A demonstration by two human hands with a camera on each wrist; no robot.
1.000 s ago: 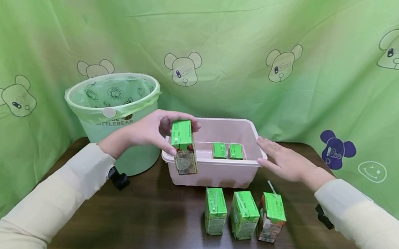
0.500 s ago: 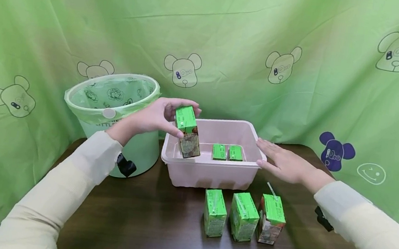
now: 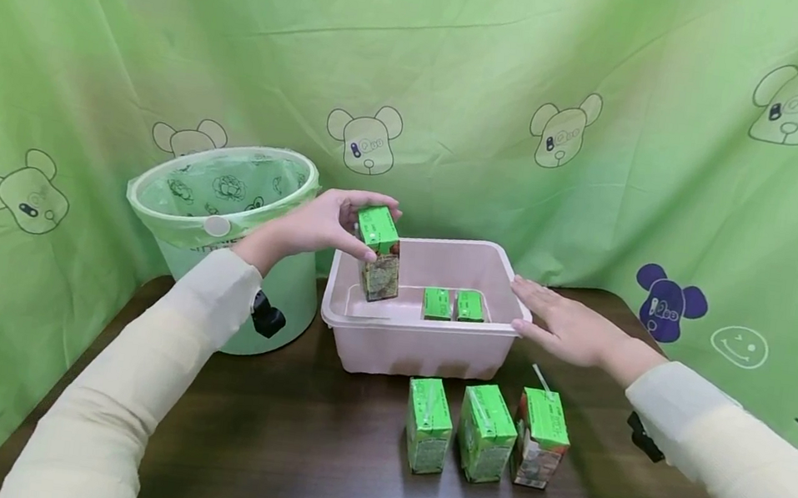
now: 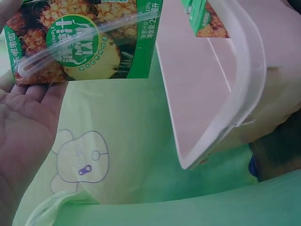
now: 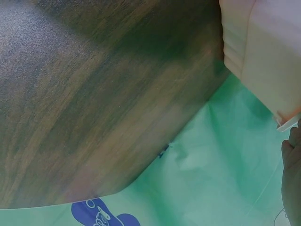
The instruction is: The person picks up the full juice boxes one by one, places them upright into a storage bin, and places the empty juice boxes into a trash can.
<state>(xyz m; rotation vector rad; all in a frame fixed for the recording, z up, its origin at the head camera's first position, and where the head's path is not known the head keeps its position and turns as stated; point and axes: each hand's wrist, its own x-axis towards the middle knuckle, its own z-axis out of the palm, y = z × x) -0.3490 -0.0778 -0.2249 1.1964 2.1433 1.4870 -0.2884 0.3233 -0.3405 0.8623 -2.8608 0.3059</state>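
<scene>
In the head view my left hand point(image 3: 315, 225) grips a green juice box point(image 3: 379, 242) between thumb and fingers, over the left part of a pink plastic bin point(image 3: 423, 351). The left wrist view shows pineapples on this juice box point(image 4: 89, 40) and a wrapped straw across its side. Two more juice boxes point(image 3: 470, 305) stand inside the bin, toward its right. My right hand point(image 3: 570, 326) rests with straight fingers against the bin's right rim. In the right wrist view only part of that hand point(image 5: 292, 174) shows, at the right edge.
Several things stand on the dark wooden table point(image 3: 281, 452). Three juice boxes point(image 3: 487, 433) form a row before the bin, the right one with a raised straw. A green lined trash can point(image 3: 287, 293) stands left of the bin. A green printed curtain point(image 3: 467, 73) hangs behind.
My left hand has lifted the juice box from the bin's front left rim, then moved slightly right and back over the bin's inside. My right hand has stayed at the rim.
</scene>
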